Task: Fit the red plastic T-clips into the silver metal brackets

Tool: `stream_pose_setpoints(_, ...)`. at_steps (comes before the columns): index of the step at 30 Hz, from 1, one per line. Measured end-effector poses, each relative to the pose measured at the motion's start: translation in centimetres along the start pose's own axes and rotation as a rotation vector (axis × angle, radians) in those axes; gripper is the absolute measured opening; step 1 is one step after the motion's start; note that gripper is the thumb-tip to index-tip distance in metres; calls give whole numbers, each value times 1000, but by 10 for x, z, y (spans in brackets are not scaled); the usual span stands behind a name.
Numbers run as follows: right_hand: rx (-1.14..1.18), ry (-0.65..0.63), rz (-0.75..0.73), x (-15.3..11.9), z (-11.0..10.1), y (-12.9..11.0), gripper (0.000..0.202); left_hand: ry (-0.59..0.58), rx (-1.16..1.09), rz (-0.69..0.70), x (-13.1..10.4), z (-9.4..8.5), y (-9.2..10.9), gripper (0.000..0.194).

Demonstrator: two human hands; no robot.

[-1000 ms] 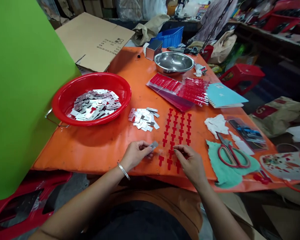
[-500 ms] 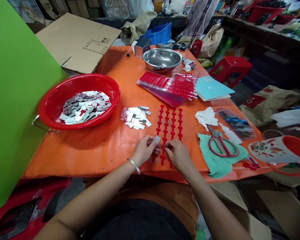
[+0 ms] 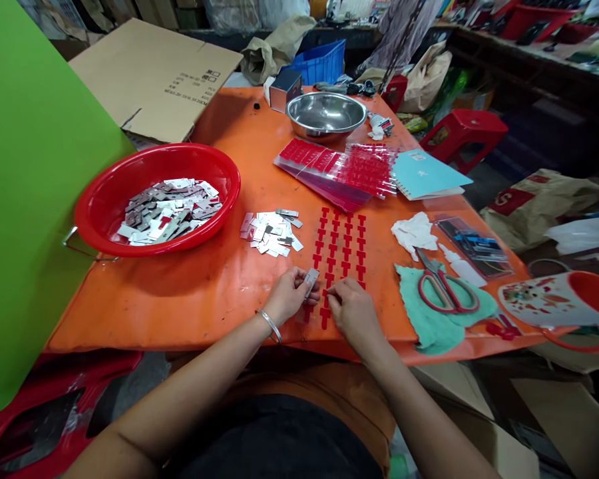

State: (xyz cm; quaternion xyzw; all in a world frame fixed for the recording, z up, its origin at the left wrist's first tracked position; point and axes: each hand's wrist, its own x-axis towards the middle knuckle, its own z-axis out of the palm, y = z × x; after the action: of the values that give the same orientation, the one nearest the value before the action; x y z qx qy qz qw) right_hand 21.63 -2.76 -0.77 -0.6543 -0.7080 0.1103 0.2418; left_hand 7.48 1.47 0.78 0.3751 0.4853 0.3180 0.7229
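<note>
From the head view, my left hand [image 3: 288, 293] has its fingers clamped on a small metal plate [image 3: 311, 278], held tilted above the orange desk [image 3: 204, 313], just left of the nearest red T-shaped pieces [image 3: 325, 314]. My right hand [image 3: 357, 313] is beside it, thumb and forefinger close together over the rows; I can't tell whether anything is pinched between them.

The plate looks thin and smooth, so I judge a loose pinch could let it slip or twist. The red pieces lie flat in closely spaced columns; a dragging wrist or fingertip could probably skew several, and my right hand hides some of them from me. The loose pile of metal plates [image 3: 277, 233] sits ahead of my left hand, where a careless sweep might scatter it. On the right, the scissors [image 3: 440, 278] lie on a green cloth [image 3: 429, 336]; snagging that cloth could pull them along.
</note>
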Motion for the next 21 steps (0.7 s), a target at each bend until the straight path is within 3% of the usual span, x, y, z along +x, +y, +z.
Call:
stream_pose_setpoints(7, 382, 17, 230, -1, -14, 3, 6, 17, -4, 34, 2, 0, -6, 9)
stream_pose_setpoints(12, 794, 43, 478, -2, -26, 4, 19, 34, -15, 11, 3, 0, -4, 8)
stream_pose_setpoints(21, 1011, 121, 431, 9, -17, -39, 28, -58, -142, 44, -27, -4, 15, 25)
